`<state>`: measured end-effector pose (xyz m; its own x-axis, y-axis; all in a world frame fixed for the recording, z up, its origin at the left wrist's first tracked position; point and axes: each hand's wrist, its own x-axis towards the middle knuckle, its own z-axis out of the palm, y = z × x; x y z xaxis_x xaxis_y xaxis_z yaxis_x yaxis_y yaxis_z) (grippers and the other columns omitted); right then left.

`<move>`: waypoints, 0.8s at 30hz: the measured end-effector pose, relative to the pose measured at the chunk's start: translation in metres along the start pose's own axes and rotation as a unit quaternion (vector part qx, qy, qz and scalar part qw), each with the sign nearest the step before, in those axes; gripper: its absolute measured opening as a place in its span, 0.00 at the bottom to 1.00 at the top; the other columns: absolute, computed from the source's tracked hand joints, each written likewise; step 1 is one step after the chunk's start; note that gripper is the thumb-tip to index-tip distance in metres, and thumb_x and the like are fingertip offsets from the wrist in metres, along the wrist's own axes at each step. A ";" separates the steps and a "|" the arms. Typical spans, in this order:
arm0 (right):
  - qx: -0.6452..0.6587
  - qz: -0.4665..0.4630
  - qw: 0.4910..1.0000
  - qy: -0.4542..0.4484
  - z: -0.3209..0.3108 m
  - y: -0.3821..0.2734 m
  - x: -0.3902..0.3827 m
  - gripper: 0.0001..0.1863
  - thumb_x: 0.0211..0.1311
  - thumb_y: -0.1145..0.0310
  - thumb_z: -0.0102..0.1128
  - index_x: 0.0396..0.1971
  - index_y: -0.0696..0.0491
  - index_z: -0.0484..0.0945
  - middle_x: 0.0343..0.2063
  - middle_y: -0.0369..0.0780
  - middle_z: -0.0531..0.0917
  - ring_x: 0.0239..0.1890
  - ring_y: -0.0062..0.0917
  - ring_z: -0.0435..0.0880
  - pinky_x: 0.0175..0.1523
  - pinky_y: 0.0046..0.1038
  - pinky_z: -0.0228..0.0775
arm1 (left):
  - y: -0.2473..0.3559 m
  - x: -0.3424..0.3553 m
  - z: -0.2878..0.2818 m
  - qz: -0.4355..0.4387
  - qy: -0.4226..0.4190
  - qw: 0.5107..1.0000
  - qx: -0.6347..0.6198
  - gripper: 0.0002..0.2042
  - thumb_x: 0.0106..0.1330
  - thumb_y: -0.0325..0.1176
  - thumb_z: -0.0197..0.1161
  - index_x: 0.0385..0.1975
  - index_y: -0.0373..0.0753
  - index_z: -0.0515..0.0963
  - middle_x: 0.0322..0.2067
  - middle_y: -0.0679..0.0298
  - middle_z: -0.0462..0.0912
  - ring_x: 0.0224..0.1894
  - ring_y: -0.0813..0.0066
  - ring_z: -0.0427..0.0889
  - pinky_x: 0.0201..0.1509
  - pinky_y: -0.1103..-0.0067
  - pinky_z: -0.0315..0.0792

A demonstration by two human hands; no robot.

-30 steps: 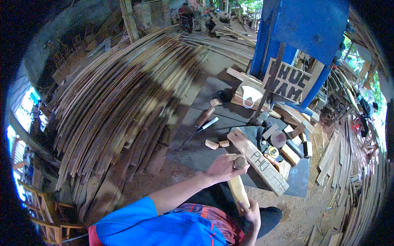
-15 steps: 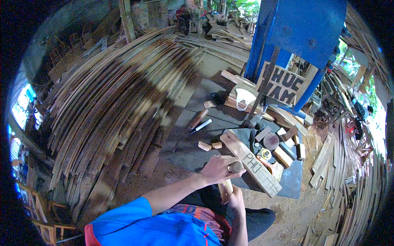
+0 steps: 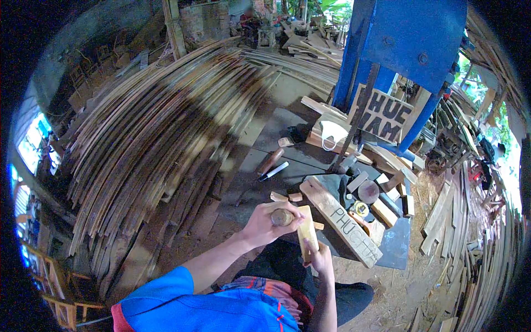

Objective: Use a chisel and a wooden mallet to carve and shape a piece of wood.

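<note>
My left hand [image 3: 264, 228] is closed round a tool with a round wooden handle [image 3: 282, 217]; I see the handle end-on, and its working end is hidden. In my right hand [image 3: 320, 259] is the lower end of a pale wooden block [image 3: 307, 229], held before my lap. The fingers of my left hand are close by the block's upper end; whether they touch it I cannot tell. A small piece of wood [image 3: 318, 226] shows just right of the block. Beyond lies a long wooden board [image 3: 337, 218] with dark lettering, slanting over the dark table [image 3: 395, 243].
On the table are a wooden-handled tool [image 3: 271, 161], a white marker [image 3: 274, 171], small wood offcuts [image 3: 279, 197], a tape roll [image 3: 360, 208] and a brush [image 3: 375, 231]. A blue machine [image 3: 401, 39] with an upright blade [image 3: 362, 113] stands behind. Long planks [image 3: 160, 133] are stacked left.
My left hand has moved left with the tool, off the block's upper end. The block has risen slightly, and its broad face now shows. My right hand still grips it.
</note>
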<state>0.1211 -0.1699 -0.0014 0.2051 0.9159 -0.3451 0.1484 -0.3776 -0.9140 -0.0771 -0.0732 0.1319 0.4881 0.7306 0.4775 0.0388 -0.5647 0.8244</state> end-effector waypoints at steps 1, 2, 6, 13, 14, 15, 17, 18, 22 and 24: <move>-0.002 -0.014 1.000 0.004 0.001 0.002 0.001 0.27 0.65 0.47 0.58 0.26 0.60 0.76 0.16 0.41 0.78 0.15 0.24 0.80 0.19 0.26 0.71 | 0.000 -0.002 -0.002 -0.004 0.001 1.000 -0.007 0.08 0.63 0.34 0.68 0.34 0.38 0.80 0.32 0.63 0.85 0.33 0.74 0.85 0.39 0.79 0.77; -0.004 -0.028 1.000 0.007 0.001 0.004 0.002 0.27 0.65 0.47 0.58 0.26 0.60 0.76 0.17 0.41 0.79 0.16 0.25 0.80 0.19 0.26 0.71 | 0.001 -0.003 -0.004 -0.006 0.002 1.000 -0.014 0.07 0.63 0.34 0.68 0.34 0.38 0.80 0.32 0.63 0.85 0.33 0.75 0.85 0.38 0.79 0.77; 0.022 -0.003 1.000 -0.014 0.005 -0.006 -0.009 0.26 0.65 0.47 0.58 0.27 0.61 0.76 0.17 0.41 0.79 0.16 0.25 0.80 0.19 0.26 0.73 | 0.003 -0.013 -0.010 -0.011 0.018 1.000 0.004 0.07 0.62 0.32 0.68 0.33 0.37 0.80 0.32 0.63 0.85 0.33 0.75 0.85 0.39 0.79 0.76; 0.040 -0.038 0.998 0.017 0.003 0.026 -0.006 0.25 0.66 0.49 0.59 0.30 0.60 0.79 0.17 0.38 0.78 0.16 0.21 0.78 0.19 0.25 0.67 | 0.001 -0.010 -0.007 -0.029 0.006 0.999 -0.045 0.04 0.63 0.29 0.66 0.33 0.36 0.80 0.34 0.62 0.86 0.36 0.78 0.83 0.42 0.79 0.76; 0.079 -0.032 0.996 -0.001 0.005 0.020 -0.003 0.24 0.66 0.49 0.59 0.30 0.59 0.79 0.17 0.37 0.78 0.16 0.20 0.76 0.19 0.25 0.65 | -0.002 -0.009 -0.010 -0.017 0.016 0.999 -0.043 0.04 0.64 0.28 0.66 0.34 0.36 0.79 0.34 0.61 0.86 0.37 0.78 0.83 0.43 0.79 0.76; 0.056 -0.035 0.998 -0.025 0.006 -0.007 -0.010 0.23 0.66 0.50 0.59 0.31 0.59 0.78 0.16 0.36 0.77 0.16 0.20 0.75 0.19 0.25 0.64 | 0.002 -0.014 -0.017 -0.026 0.028 0.999 -0.038 0.04 0.64 0.27 0.65 0.33 0.35 0.79 0.35 0.61 0.86 0.38 0.77 0.83 0.44 0.78 0.77; 0.118 -0.063 0.991 -0.029 0.004 -0.004 -0.006 0.23 0.66 0.50 0.60 0.32 0.59 0.78 0.19 0.36 0.77 0.17 0.19 0.76 0.22 0.24 0.68 | 0.007 -0.010 -0.018 -0.050 0.040 0.997 -0.043 0.03 0.64 0.26 0.64 0.33 0.35 0.79 0.35 0.59 0.86 0.39 0.76 0.83 0.45 0.78 0.77; 0.159 -0.065 0.985 -0.021 -0.001 -0.007 -0.008 0.23 0.66 0.50 0.60 0.35 0.60 0.77 0.22 0.36 0.79 0.19 0.20 0.78 0.24 0.24 0.70 | 0.007 -0.008 -0.017 -0.070 0.053 0.995 -0.045 0.02 0.64 0.25 0.64 0.33 0.34 0.79 0.35 0.59 0.86 0.39 0.76 0.83 0.45 0.78 0.77; 0.232 -0.041 0.969 0.080 -0.026 -0.001 -0.031 0.23 0.68 0.50 0.55 0.40 0.60 0.76 0.24 0.39 0.80 0.20 0.23 0.79 0.25 0.26 0.72 | 0.003 -0.002 -0.013 -0.029 0.028 0.999 -0.016 0.02 0.64 0.24 0.63 0.33 0.32 0.78 0.35 0.58 0.86 0.39 0.76 0.83 0.45 0.78 0.77; 0.242 -0.055 0.962 0.113 -0.038 0.011 -0.047 0.25 0.69 0.49 0.52 0.39 0.61 0.75 0.23 0.40 0.80 0.20 0.24 0.80 0.26 0.26 0.73 | 0.004 -0.003 -0.007 -0.027 0.014 0.999 -0.021 0.03 0.64 0.23 0.63 0.34 0.32 0.78 0.35 0.58 0.86 0.38 0.76 0.83 0.45 0.78 0.76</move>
<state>0.1500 -0.2226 0.0130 0.4265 0.8734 -0.2352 -0.2754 -0.1223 -0.9535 -0.0847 -0.0743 0.1361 0.4608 0.7708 0.4400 0.0278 -0.5080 0.8609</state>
